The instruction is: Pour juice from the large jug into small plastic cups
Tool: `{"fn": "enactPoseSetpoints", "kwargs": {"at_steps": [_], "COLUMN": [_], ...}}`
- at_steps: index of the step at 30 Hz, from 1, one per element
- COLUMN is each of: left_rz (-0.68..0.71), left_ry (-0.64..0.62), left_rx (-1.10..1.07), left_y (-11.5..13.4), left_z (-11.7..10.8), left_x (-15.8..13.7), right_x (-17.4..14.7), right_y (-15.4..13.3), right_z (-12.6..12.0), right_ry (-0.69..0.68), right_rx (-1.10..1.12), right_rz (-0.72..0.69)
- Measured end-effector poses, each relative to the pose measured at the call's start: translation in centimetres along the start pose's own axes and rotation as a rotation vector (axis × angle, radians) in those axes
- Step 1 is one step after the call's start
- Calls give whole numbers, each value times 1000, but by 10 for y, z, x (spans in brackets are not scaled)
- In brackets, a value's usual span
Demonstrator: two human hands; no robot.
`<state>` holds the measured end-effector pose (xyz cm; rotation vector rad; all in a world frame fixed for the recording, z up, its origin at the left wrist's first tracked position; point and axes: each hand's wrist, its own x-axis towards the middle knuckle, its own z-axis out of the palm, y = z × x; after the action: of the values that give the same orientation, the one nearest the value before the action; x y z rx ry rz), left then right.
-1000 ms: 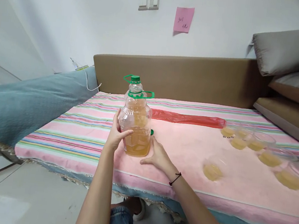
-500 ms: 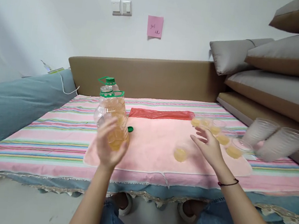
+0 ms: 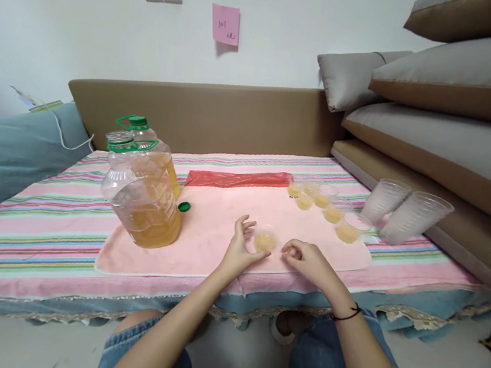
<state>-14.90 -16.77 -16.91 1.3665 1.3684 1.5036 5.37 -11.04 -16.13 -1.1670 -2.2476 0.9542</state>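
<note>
A clear plastic cup (image 3: 264, 240) with a little yellow liquid stands upright near the front of the pink mat. My left hand (image 3: 240, 250) curves around its left and front side, fingers apart and thumb before the cup; whether it touches is hard to tell. Just right of the cup is my right hand (image 3: 308, 260), its fingers curled in with nothing visible in them. To the left stands an uncapped big bottle (image 3: 148, 208) of yellow liquid with a green handle. Several similar cups (image 3: 348, 228) of yellow liquid are grouped at the right.
Behind the open bottle is a second bottle (image 3: 171, 169) with a green cap. A loose green cap (image 3: 184, 206) lies on the pink mat (image 3: 213, 228). Red plastic (image 3: 237, 179) stretches along the mat's back. Two tilted stacks of cups (image 3: 418, 217) lie by the cushions (image 3: 448, 134).
Both hands have come down and together, the left moving right from beside the bottle to the single cup. My right hand moved from the grouped cups toward it. The view shifted right.
</note>
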Motion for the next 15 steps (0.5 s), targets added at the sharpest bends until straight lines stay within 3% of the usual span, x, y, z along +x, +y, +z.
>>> {"fn": "enactPoseSetpoints", "kwargs": {"at_steps": [4,9,15], "left_rz": [-28,0,24], "left_ry": [-33,27,16], "left_rx": [68,45,-75], "left_y": [-8,0,14], "left_z": [10,20,54], "left_x": [5,16,55], "right_x": [-10,-15,-15], "right_y": [-8,-22,-30], "right_z": [1,5,6], "right_ry": [-112,-185,-275], "right_rx": [-114,-194,-160], "right_rz": [41,45,27]}}
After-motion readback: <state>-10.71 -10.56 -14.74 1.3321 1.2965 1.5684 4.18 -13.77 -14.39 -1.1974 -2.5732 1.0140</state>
